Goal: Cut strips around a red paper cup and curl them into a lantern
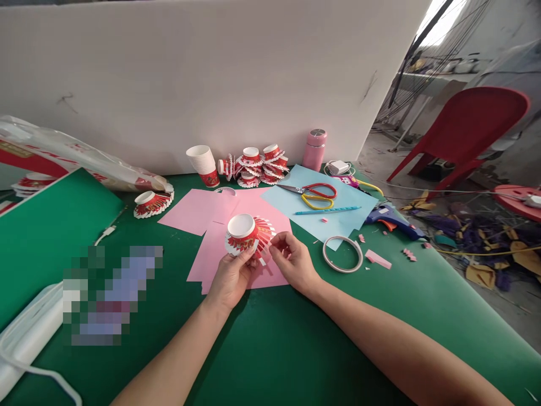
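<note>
A red paper cup (242, 230), its wall cut into strips that fan outward, is gripped by my left hand (233, 277) over the pink sheets. The thumb presses on the strips near the white round base. My right hand (295, 259) is at the cup's right side with thumb and fingers pinched together by the strip ends; what they hold, if anything, I cannot make out. Beneath both hands lie pink paper sheets (198, 211). Scissors (310, 192) with red and yellow handles rest on light blue paper (350, 225), beside a blue pencil (327, 211).
Behind stand stacked paper cups (202, 164), several cut cups (251, 166) and a pink bottle (315, 149) against a white board. To the right lie a tape roll (323, 255), paper scraps (378, 259) and a blue glue gun (395, 220). One cut cup (152, 204) sits left.
</note>
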### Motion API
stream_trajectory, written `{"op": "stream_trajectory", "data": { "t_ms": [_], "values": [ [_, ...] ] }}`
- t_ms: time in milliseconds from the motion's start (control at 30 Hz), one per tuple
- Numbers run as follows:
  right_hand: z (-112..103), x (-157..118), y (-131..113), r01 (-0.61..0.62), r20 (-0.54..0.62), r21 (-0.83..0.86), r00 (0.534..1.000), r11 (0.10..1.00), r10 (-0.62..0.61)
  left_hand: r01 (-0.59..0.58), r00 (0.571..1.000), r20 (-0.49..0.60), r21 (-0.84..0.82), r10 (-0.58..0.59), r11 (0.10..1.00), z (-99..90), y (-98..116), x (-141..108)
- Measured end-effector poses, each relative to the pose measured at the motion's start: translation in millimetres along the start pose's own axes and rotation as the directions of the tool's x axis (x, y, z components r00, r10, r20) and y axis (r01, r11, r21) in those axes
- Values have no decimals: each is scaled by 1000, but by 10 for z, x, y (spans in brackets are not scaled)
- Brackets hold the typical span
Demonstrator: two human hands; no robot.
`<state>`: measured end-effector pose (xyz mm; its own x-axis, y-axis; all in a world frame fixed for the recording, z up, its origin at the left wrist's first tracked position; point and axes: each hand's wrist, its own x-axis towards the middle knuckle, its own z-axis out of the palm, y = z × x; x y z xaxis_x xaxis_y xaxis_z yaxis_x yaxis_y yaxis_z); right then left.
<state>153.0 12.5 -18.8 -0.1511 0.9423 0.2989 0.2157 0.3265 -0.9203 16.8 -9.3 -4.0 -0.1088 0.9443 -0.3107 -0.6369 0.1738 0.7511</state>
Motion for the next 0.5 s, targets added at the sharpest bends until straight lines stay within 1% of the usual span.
{"op": "stream_trajectory", "data": {
  "t_ms": [67,133,233,300,367,500],
  "values": [
    [1,2,28,67,8,-90,998,994,-67,-3,1000,-3,-9,3,1000,-10,0,7],
    [4,3,62,167,25,-176,986,970,-165,-7,1000,-1,-16,7,1000,-18,4,11],
    [5,4,104,336,84,-297,942,894,-326,-12,1000,23,-17,13,1000,-22,21,7],
    [2,6,114,419,125,-365,907,831,-402,-15,999,49,-19,16,1000,-19,35,1],
    [-8,8,107,478,155,-421,876,771,-458,-12,997,70,-20,13,1000,-18,44,-4],
    [-40,10,53,548,183,-487,825,680,-534,-11,996,92,-28,13,1000,-28,38,0]
  ]
}}
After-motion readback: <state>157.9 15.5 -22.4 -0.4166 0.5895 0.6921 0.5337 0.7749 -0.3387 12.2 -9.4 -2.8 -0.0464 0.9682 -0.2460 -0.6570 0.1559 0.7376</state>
